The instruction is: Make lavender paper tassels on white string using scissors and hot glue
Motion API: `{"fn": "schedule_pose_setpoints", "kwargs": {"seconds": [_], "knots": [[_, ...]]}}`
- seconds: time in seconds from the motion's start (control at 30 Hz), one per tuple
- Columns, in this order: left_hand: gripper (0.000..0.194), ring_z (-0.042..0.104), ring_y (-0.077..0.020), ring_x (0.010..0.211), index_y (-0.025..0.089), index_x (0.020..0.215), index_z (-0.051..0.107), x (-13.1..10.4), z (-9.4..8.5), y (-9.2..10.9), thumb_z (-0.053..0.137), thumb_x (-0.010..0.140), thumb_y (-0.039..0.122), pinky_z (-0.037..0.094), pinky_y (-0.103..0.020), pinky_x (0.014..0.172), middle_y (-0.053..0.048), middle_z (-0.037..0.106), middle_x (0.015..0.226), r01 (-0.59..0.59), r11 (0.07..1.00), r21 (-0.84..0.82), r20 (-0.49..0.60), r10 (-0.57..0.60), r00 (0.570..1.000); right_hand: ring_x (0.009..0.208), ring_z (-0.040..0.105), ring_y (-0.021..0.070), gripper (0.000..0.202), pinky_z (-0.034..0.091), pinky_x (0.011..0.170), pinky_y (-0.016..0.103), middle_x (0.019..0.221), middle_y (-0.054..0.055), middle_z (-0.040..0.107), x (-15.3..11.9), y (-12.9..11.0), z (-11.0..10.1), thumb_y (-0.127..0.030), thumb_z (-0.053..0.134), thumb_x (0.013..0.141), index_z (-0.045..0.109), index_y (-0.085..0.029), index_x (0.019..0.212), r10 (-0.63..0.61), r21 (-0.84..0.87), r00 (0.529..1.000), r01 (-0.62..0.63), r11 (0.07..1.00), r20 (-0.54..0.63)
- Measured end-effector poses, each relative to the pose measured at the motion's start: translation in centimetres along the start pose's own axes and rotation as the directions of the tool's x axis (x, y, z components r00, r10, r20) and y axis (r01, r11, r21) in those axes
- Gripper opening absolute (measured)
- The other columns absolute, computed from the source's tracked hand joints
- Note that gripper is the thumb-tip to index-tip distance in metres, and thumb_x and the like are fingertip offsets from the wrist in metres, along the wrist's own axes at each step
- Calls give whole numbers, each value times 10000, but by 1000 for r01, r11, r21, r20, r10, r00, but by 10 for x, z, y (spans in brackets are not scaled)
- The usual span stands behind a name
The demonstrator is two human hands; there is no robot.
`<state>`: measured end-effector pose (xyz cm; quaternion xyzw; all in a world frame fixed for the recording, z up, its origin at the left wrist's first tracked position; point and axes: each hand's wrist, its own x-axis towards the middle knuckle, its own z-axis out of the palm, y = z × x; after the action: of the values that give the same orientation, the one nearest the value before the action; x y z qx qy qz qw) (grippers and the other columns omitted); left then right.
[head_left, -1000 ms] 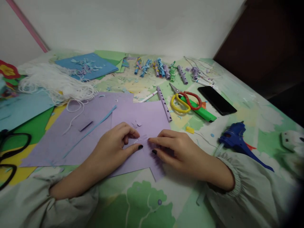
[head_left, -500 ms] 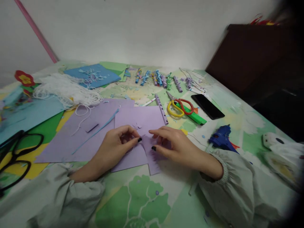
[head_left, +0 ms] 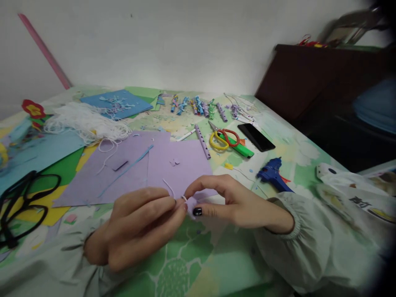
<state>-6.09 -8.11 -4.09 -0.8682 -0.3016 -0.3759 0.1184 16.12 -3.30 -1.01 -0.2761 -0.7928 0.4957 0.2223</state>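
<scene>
My left hand [head_left: 139, 227] is closed in a pinch on a thin white cord [head_left: 168, 186], whose free end sticks up above the fingertips. Opposite it, my right hand [head_left: 232, 202] grips a small curled piece of purple foam sheet [head_left: 192, 205] between thumb and forefinger. The cord meets the foam where the two hands come together; fingers hide most of that spot. Behind the hands lies a purple foam sheet [head_left: 182, 161] with a few cut scraps [head_left: 174, 162] on it.
Further back are a dotted purple tube [head_left: 203, 141], scissors [head_left: 220, 142], a green cutter [head_left: 239, 148], a phone [head_left: 256, 137] and several fringed rolls [head_left: 198, 106]. A blue glue gun [head_left: 272, 173] lies right. Left are white cord [head_left: 88, 123] and black-handled scissors [head_left: 27, 202].
The fringed purple strip that hung down between my hands is now a small curled piece in my right fingers. My hands have come together, and a white cord end shows.
</scene>
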Motion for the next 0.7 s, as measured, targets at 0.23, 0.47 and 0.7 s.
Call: {"fn": "schedule_pose_setpoints", "kwargs": {"seconds": [0.23, 0.47, 0.7], "knots": [[431, 654, -192, 956, 265, 1088, 647, -7, 5, 6, 331, 923, 23, 532, -321, 864, -17, 720, 939, -44, 998, 44, -30, 45, 999, 773, 556, 125, 73, 450, 745, 254, 827, 8, 630, -2, 1, 4, -141, 662, 796, 623, -144, 858, -41, 35, 998, 43, 998, -57], [430, 657, -196, 969, 259, 1070, 669, -12, 7, -1, 356, 902, 17, 549, -329, 866, -28, 727, 962, -34, 999, -11, 0, 34, 999, 774, 556, 122, 118, 464, 745, 253, 819, 17, 619, -1, 1, 5, -242, 564, 894, 617, -143, 860, -41, 89, 998, 45, 995, -41], [231, 670, -146, 782, 205, 959, 654, 8, 15, -10, 570, 835, 29, 557, -251, 683, -37, 712, 858, 117, 963, -243, -37, -130, 991, 682, 525, 105, 62, 444, 633, 219, 759, -7, 596, -2, 8, 8, -133, 546, 849, 595, -159, 820, -37, -20, 989, 35, 999, -142]]}}
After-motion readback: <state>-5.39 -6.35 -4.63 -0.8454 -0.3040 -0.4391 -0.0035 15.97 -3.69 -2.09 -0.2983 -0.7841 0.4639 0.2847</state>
